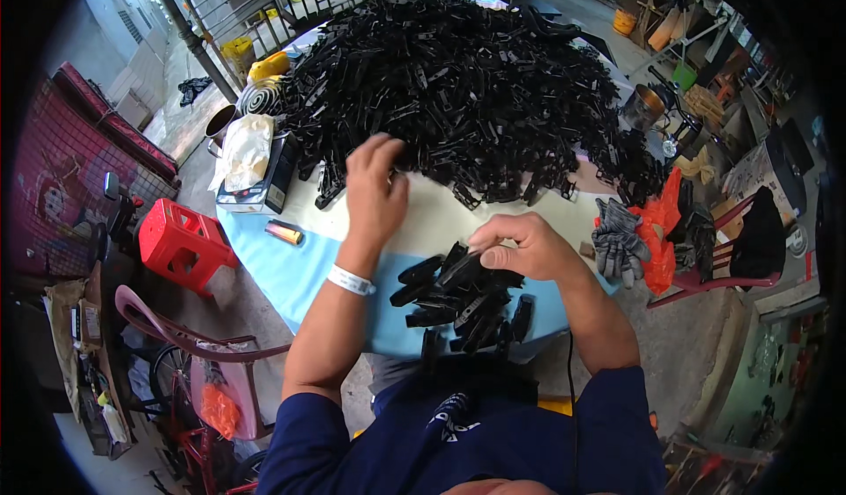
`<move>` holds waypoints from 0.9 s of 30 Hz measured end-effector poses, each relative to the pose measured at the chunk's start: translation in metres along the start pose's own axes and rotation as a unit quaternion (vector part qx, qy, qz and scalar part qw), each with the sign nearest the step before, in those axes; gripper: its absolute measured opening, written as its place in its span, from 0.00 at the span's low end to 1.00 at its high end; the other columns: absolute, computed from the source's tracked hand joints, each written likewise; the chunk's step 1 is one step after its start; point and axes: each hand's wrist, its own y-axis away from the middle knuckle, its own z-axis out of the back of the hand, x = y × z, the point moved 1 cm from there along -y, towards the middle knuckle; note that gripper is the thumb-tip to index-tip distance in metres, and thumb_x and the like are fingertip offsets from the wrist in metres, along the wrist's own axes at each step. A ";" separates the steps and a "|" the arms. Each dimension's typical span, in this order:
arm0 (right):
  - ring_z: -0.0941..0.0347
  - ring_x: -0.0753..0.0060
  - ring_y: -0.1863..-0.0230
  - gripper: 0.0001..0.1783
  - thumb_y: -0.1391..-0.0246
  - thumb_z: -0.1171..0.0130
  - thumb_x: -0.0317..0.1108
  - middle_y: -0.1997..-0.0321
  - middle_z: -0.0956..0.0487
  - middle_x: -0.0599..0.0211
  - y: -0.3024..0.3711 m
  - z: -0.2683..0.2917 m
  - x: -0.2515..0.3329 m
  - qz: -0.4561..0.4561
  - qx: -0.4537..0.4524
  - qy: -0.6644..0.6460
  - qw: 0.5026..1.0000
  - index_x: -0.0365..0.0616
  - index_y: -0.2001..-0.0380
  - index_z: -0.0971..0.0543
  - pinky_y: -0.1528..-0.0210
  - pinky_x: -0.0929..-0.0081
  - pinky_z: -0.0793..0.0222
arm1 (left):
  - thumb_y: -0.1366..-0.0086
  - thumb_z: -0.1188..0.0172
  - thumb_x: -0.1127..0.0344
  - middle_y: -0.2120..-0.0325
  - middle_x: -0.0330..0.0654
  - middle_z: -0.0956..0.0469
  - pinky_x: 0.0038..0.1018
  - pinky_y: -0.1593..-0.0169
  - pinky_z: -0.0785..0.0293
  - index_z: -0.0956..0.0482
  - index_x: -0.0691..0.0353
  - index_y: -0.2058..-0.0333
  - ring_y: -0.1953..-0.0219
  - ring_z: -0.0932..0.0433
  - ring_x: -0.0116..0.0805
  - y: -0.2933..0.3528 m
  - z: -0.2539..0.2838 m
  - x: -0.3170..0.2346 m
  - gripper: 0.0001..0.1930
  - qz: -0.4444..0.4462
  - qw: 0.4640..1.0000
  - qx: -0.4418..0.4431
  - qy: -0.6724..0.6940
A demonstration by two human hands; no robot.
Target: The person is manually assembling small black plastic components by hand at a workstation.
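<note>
A big heap of black plastic clip-like pieces (458, 90) covers the far part of the table. At its near left edge is my left hand (374, 191), fingers bent and thumb apart, with nothing visible in it; the fingertips are slightly blurred against the dark heap. My right hand (524, 244) is closed, thumb and forefinger pinching the end of one black clip-like piece (460, 270). That piece is over a smaller group of similar black pieces (476, 310) at the table's near edge.
Left on the table are a box (256, 197) with a crumpled pale wrapper and a small orange-and-black cylinder (285, 232). Grey gloves (619, 241) and an orange plastic bag (659, 231) lie at the right edge. A red stool (185, 244) stands to the left.
</note>
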 end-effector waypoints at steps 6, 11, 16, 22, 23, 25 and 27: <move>0.19 0.76 0.62 0.10 0.41 0.37 0.26 0.63 0.15 0.66 -0.009 0.000 -0.016 -0.018 -0.088 0.151 0.984 0.39 0.56 0.17 0.58 0.79 0.25 | 0.48 0.34 0.74 0.52 0.46 0.20 0.38 0.43 0.25 0.15 0.60 0.56 0.49 0.24 0.49 0.012 -0.013 0.000 0.17 -0.027 0.980 0.160 -0.118; 0.23 0.55 0.49 0.20 0.45 0.35 0.33 0.36 0.26 0.57 -0.021 0.005 -0.027 0.010 -0.129 0.348 0.928 0.42 0.48 0.20 0.43 0.60 0.26 | 0.51 0.33 0.73 0.59 0.41 0.19 0.38 0.51 0.24 0.17 0.58 0.66 0.56 0.23 0.46 0.016 -0.017 -0.015 0.11 -0.091 0.972 0.215 -0.021; 0.26 0.49 0.49 0.19 0.47 0.34 0.34 0.38 0.24 0.59 -0.019 0.006 -0.022 -0.018 -0.125 0.457 0.880 0.42 0.51 0.20 0.43 0.56 0.28 | 0.51 0.33 0.71 0.65 0.39 0.19 0.37 0.54 0.24 0.18 0.58 0.71 0.58 0.23 0.46 0.016 -0.014 -0.014 0.07 -0.065 0.981 0.177 0.039; 0.20 0.54 0.60 0.09 0.49 0.33 0.28 0.57 0.17 0.59 -0.018 0.015 -0.009 0.039 -0.183 0.342 0.921 0.41 0.64 0.19 0.56 0.62 0.23 | 0.50 0.33 0.72 0.68 0.40 0.19 0.37 0.55 0.24 0.19 0.58 0.70 0.59 0.23 0.46 0.012 -0.011 -0.013 0.07 -0.018 0.989 0.139 0.042; 0.19 0.55 0.62 0.09 0.50 0.32 0.25 0.59 0.17 0.58 -0.020 0.020 -0.002 0.111 -0.224 0.352 0.902 0.40 0.65 0.19 0.59 0.65 0.22 | 0.49 0.33 0.72 0.68 0.40 0.19 0.36 0.55 0.24 0.19 0.58 0.70 0.60 0.23 0.46 0.011 -0.010 -0.013 0.06 -0.006 0.991 0.123 0.048; 0.18 0.64 0.64 0.09 0.52 0.32 0.20 0.60 0.16 0.58 -0.025 0.034 0.012 0.191 -0.275 0.322 0.885 0.37 0.66 0.19 0.64 0.72 0.22 | 0.49 0.34 0.72 0.68 0.40 0.19 0.36 0.56 0.24 0.19 0.58 0.70 0.60 0.23 0.45 0.010 -0.010 -0.011 0.06 0.006 0.993 0.109 0.055; 0.18 0.67 0.61 0.07 0.49 0.34 0.18 0.59 0.16 0.59 -0.027 0.040 0.042 0.183 -0.292 0.333 0.878 0.36 0.66 0.19 0.62 0.76 0.22 | 0.48 0.35 0.73 0.66 0.41 0.19 0.36 0.56 0.24 0.19 0.58 0.68 0.59 0.23 0.45 0.011 -0.009 -0.007 0.07 0.006 0.991 0.125 0.054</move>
